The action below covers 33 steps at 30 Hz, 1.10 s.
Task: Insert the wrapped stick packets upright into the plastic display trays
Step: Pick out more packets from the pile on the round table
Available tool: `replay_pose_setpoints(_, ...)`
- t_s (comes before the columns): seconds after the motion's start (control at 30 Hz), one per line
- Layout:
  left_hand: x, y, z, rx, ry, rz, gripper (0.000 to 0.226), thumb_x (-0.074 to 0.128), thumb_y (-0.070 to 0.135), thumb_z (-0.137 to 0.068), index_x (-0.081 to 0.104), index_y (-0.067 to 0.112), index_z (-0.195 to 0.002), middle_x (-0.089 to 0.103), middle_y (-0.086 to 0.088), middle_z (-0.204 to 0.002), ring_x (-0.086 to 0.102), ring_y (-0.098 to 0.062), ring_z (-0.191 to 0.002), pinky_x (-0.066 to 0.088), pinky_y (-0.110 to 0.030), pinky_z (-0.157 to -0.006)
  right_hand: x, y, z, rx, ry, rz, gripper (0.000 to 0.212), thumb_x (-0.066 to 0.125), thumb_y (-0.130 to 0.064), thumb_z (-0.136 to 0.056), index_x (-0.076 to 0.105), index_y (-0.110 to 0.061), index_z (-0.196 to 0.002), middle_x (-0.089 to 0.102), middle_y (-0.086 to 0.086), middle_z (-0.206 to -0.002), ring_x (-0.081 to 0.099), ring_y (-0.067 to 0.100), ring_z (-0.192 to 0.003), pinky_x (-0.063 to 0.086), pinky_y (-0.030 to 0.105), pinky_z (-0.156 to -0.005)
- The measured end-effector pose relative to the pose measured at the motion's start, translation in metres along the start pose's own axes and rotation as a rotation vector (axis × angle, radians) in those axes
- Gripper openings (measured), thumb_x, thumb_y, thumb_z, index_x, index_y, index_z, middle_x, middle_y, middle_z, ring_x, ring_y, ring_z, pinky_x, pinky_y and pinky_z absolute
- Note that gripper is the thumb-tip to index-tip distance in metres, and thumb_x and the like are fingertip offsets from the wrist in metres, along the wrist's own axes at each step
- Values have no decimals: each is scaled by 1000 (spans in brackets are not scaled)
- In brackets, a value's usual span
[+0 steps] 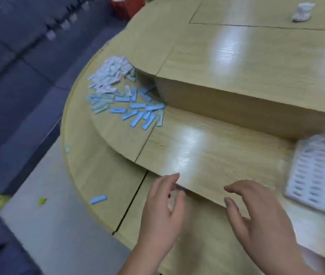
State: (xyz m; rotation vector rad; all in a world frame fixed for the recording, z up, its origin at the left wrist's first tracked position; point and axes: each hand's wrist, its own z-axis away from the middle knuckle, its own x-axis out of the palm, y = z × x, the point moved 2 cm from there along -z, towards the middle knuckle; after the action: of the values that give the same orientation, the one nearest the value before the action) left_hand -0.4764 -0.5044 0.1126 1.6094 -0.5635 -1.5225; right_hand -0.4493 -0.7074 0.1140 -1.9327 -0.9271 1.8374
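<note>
A heap of white, green and blue stick packets (122,92) lies at the rounded left end of the tiered wooden desk (207,147), against the raised step. One blue packet (98,199) lies apart on the lower ledge near its left edge. A white slotted tray (316,175) sits at the right edge. The left hand (163,211) and right hand (257,215) hover over the front edge, fingers loosely spread.

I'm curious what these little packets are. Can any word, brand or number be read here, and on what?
None can be read: the picture is motion-blurred.
Packets: any print is too small and blurred to read.
Tray: white, no label shows.
Red box at the top edge: blurred, nothing legible.
</note>
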Motion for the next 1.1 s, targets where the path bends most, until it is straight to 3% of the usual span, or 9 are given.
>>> replay_pose_setpoints(0.13, -73, -39, 59, -81, 159, -27, 32, 57, 26, -91, 56, 38, -121, 54, 24, -114, 56, -1, -106, 46, -15, -84, 33, -72, 32, -108, -153, -78, 21, 51, -39, -88, 62, -30, -104, 59, -14, -105, 57, 8, -99, 44, 23, -82)
replay_pose_setpoints(0.23, -121, -69, 97, -163, 256, 15, 34, 62, 16, -93, 58, 37, -119, 56, 19, -114, 58, -1, -105, 46, -15, -86, 60, -119, 57, -135, -240, -77, 16, 61, -34, -87, 60, -37, -103, 57, -21, -104, 56, 1, -98, 45, 21, -73)
replay_pose_setpoints(0.37, -184, -117, 138, -211, 347, 16, 41, 65, 6, -91, 58, 37, -116, 59, 14, -111, 57, 3, -103, 42, -6, -85, 111, -173, 81, -152, -321, -55, 20, 70, -25, -86, 63, -34, -103, 59, -21, -103, 56, 1, -95, 40, 19, -73)
replay_pose_setpoints(0.6, -264, -196, 182, -315, 347, -1, 31, 64, 17, -92, 63, 25, -122, 57, 20, -110, 57, -2, -104, 48, -28, -93, 197, -247, 93, -97, -364, -90, 20, 63, -25, -90, 64, -29, -109, 60, -20, -106, 57, 3, -100, 43, 21, -79)
replay_pose_setpoints(0.83, -316, -244, 141, -334, 366, 23, 31, 67, 15, -90, 64, 21, -121, 58, 16, -109, 58, -2, -103, 49, -31, -93, 277, -271, 58, -95, -393, -20, 23, 59, -25, -93, 62, -29, -115, 59, -18, -111, 58, 5, -97, 47, 24, -79)
replay_pose_setpoints(1.1, -362, -302, 10, -293, 266, -21, 34, 64, 17, -92, 61, 19, -126, 55, 9, -110, 54, 4, -106, 45, -24, -95, 374, -238, -3, -15, -470, 162, 35, 65, -18, -88, 60, -26, -122, 58, -11, -122, 58, 13, -105, 48, 24, -83)
